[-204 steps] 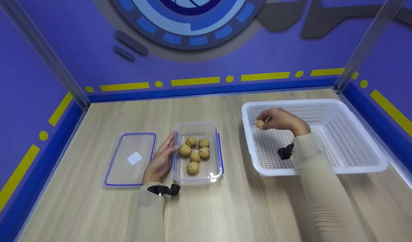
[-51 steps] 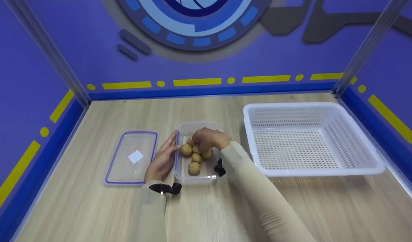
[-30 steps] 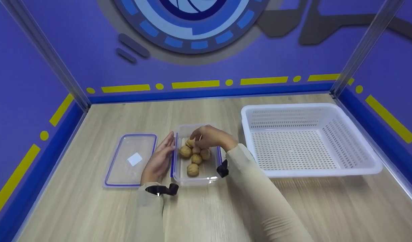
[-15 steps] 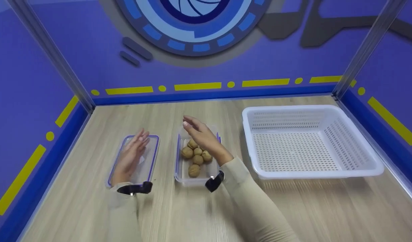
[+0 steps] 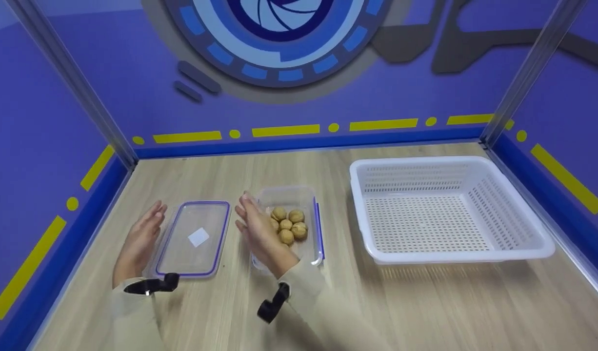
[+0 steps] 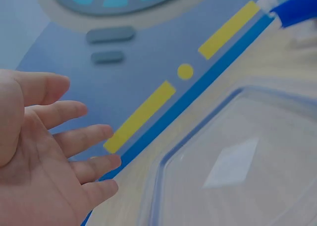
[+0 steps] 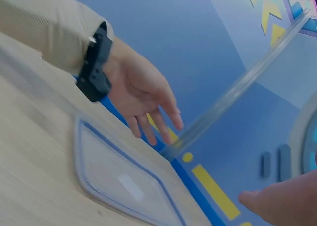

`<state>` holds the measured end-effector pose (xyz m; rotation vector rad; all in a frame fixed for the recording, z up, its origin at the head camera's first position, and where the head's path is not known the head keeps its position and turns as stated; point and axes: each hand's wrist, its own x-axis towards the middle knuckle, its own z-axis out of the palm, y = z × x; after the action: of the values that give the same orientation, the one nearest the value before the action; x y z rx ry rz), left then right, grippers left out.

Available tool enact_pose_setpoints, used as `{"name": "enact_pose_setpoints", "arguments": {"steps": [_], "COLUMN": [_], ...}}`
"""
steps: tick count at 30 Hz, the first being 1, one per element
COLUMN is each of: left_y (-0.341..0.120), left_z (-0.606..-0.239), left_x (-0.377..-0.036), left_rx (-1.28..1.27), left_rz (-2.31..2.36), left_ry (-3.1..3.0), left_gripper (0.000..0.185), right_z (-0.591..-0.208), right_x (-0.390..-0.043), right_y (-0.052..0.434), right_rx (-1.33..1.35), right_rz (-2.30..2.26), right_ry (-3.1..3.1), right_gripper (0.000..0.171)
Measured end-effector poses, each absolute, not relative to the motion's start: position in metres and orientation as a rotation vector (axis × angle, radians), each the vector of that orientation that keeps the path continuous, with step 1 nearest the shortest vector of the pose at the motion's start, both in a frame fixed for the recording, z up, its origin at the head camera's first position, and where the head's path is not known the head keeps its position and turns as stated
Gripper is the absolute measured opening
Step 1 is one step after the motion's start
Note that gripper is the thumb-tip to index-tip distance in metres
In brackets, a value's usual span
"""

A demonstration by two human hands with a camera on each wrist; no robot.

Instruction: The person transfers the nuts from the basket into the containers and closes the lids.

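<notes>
A clear plastic container [image 5: 306, 253] with blue latches holds several walnuts [image 5: 299, 231]. My right hand [image 5: 261, 234] hovers at its left side with straight fingers, holds nothing, and hides part of the container and some walnuts. Left of the container, a clear lid [image 5: 177, 256] with a blue seal and a white square label lies flat on the table. My left hand [image 5: 139, 241] is just beyond the lid's left edge, fingers spread and palm bare. The left wrist view shows the lid [image 6: 277, 181] beside that hand [image 6: 54, 151], apart from it.
A white perforated basket [image 5: 518, 246] with no walnuts in it stands at the right of the wooden table [image 5: 348, 312]. Blue-purple panels [image 5: 406, 92] wall in the back and both sides.
The right hand took a walnut from the basket into the container, released it and moved left. My left hand let go of the container's side and moved left past the lid.
</notes>
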<state>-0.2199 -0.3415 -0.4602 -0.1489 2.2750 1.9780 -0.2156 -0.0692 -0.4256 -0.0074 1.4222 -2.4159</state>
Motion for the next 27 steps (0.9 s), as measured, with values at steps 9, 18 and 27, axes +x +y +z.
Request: {"name": "enact_pose_setpoints", "arguments": {"steps": [9, 18, 27], "left_y": [-0.362, -0.361, -0.361], "left_z": [-0.479, -0.494, -0.503], "left_x": [-0.212, -0.215, -0.213], "left_rx": [-0.235, -0.268, -0.332], "left_rz": [1.923, 2.011, 2.027], "left_ry": [2.28, 2.165, 2.1], "left_gripper": [0.065, 0.06, 0.06], "right_z": [-0.458, -0.49, -0.505], "right_x": [-0.196, -0.193, -0.195], "right_y": [-0.104, -0.114, -0.12], "right_rx": [0.085, 0.237, 0.221], "right_rz": [-2.322, -2.22, -2.285], "right_ry": [1.619, 1.719, 1.542], "right_gripper": [0.062, 0.065, 0.065]}}
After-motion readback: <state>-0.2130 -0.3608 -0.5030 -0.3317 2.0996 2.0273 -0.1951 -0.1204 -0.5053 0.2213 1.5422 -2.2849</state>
